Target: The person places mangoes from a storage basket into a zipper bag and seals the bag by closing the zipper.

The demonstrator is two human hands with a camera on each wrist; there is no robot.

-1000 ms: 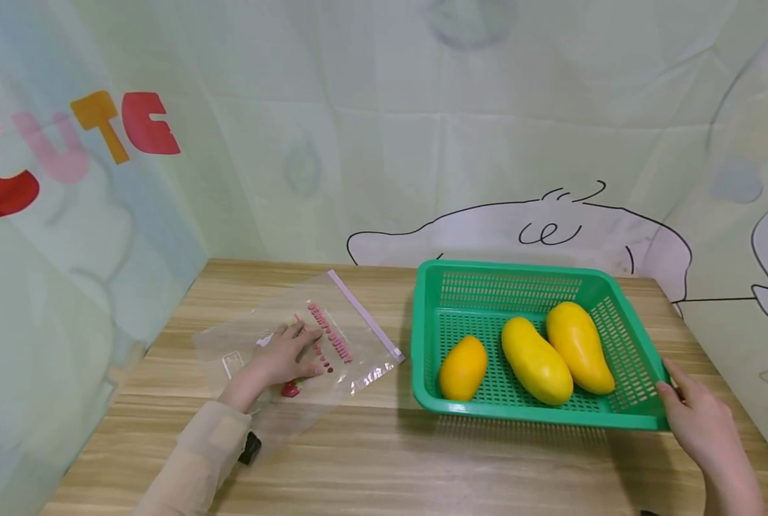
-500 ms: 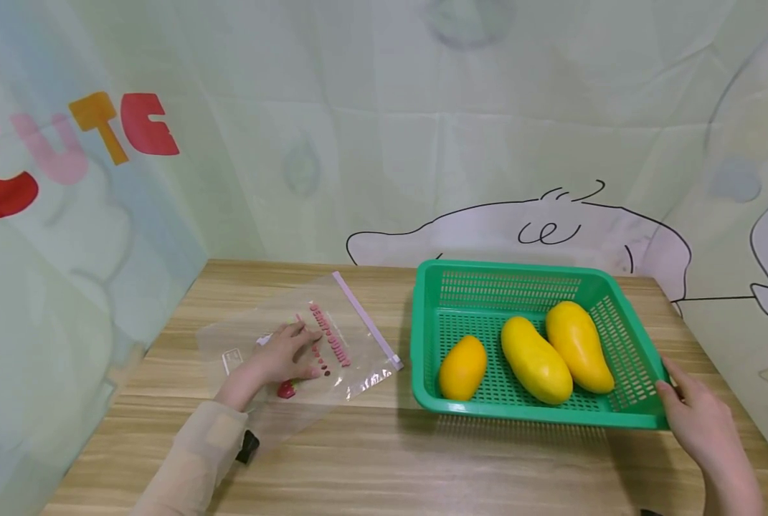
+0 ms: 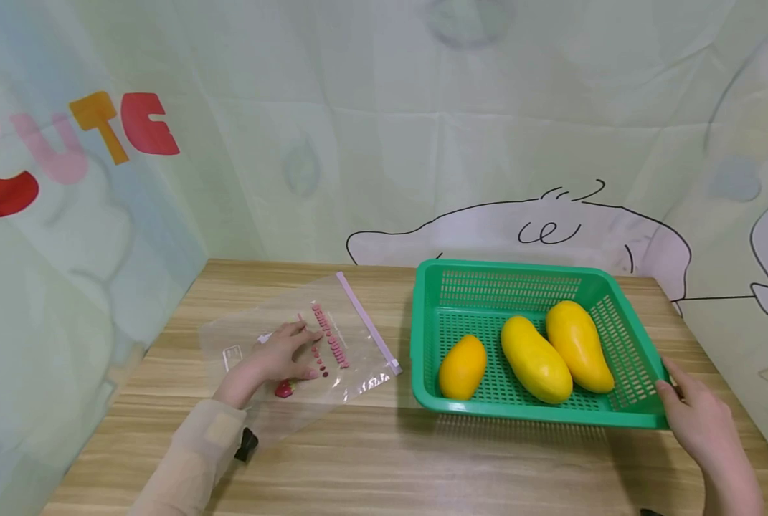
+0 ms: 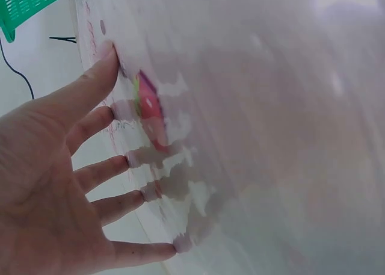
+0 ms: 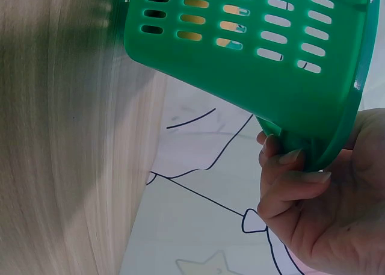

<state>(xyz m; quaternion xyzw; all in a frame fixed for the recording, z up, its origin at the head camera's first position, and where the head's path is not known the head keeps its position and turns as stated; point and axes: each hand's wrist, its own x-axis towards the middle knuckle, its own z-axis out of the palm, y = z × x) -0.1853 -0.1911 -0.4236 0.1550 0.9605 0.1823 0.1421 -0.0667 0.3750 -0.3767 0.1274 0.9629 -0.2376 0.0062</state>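
A clear zip bag (image 3: 361,358) with pink lettering, a strawberry print and a lilac slider strip lies flat on the table's left side. My left hand (image 3: 279,356) rests on it with spread fingers; in the left wrist view the fingertips (image 4: 105,52) touch the plastic. To the right is a green basket (image 3: 519,411) with slotted walls, holding a small orange mango (image 3: 463,368) and two larger yellow mangoes (image 3: 536,360) lying against each other. My right hand (image 3: 703,419) grips the basket's near right corner, fingers curled under the rim in the right wrist view.
The wooden table (image 3: 384,466) meets a printed cloth backdrop (image 3: 384,143) at the back and sides. A bare strip of wood separates the bag from the basket. A black object (image 3: 246,444) sits at my left wrist.
The bag has turned slightly clockwise under my left hand, its slider end shifting a little toward me and left. The basket, mangoes and right hand stay in place.
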